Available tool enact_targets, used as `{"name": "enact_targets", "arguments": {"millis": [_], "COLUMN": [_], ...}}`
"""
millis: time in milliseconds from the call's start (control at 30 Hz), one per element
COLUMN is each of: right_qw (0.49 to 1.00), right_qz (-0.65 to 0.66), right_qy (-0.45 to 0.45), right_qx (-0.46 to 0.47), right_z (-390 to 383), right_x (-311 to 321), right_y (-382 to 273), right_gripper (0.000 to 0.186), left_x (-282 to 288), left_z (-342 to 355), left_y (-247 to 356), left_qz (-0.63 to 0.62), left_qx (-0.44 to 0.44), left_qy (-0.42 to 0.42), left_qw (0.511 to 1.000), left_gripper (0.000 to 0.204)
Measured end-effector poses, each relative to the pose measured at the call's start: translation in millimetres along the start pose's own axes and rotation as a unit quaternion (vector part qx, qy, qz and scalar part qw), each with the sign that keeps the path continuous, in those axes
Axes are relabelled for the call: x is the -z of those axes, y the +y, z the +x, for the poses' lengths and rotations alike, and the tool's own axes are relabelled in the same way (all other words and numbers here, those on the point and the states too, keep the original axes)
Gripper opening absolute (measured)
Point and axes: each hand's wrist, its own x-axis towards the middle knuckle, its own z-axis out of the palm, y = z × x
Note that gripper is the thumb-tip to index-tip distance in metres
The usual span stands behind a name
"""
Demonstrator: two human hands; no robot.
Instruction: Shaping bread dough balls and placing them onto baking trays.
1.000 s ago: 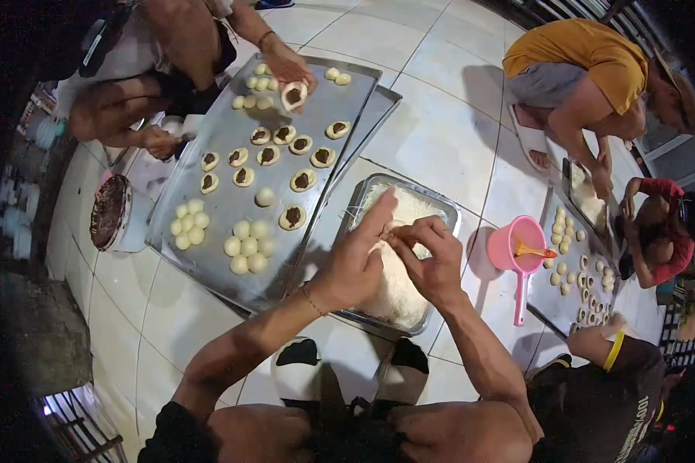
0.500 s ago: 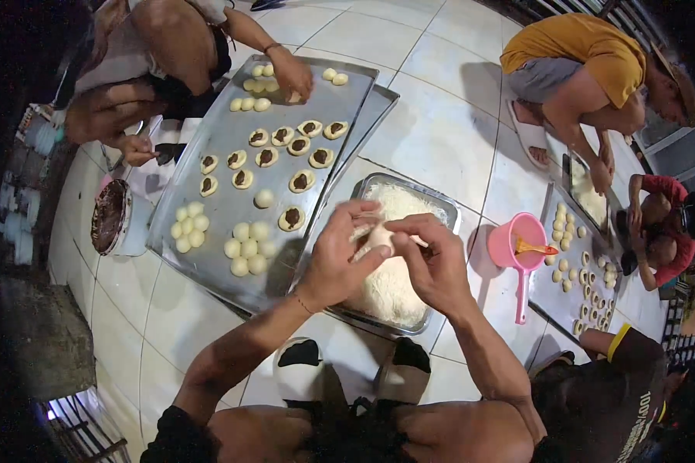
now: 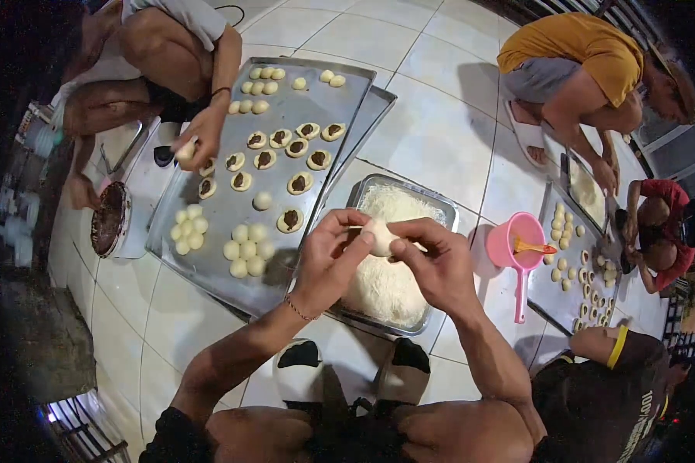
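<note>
Tiles (image 3: 432, 108) bear the tray (image 3: 445, 210) beneath the held dough (image 3: 381, 238)

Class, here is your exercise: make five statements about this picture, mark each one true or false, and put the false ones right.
1. The left hand and right hand hold one pale dough ball. True.
2. The pan beneath them contains brown filling. False: the pan contains pale shreds.
3. A pink dipper stands right of the right hand. True.
4. The brush in it has a blue handle. False: the brush has an orange handle.
5. Dark-filled dough pieces lie on the large tray at left. True.
</note>
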Motion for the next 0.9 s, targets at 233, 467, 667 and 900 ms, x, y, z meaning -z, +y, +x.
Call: {"name": "enact_targets", "arguments": {"millis": [233,467,667,900], "right_qw": [0.999,0.995,0.985,0.978], "right_qz": [0.011,-0.078,-0.151,-0.156], "right_qy": [0.002,-0.052,-0.070,-0.096], "right_qx": [0.036,0.041,0.036,0.098], "right_z": [4,-1,-4,14], "right_x": [-5,-16,-38,-34], "right_y": [5,-1,23,37], "right_gripper": [0.016,0.018,0.028,0.019], "left_x": [-11,28,57,179], "left_z": [-5,-3,-1,75], "left_y": [7,-19,-19,-47], "left_qz": [-0.012,-0.330,-0.283,0.489], "left_qx": [-0.008,0.216,0.275,-0.047], "left_qy": [-0.053,-0.147,-0.049,0.145], "left_qw": [0.998,0.907,0.917,0.859], "left_gripper": [0.032,0.033,0.029,0.041]}}
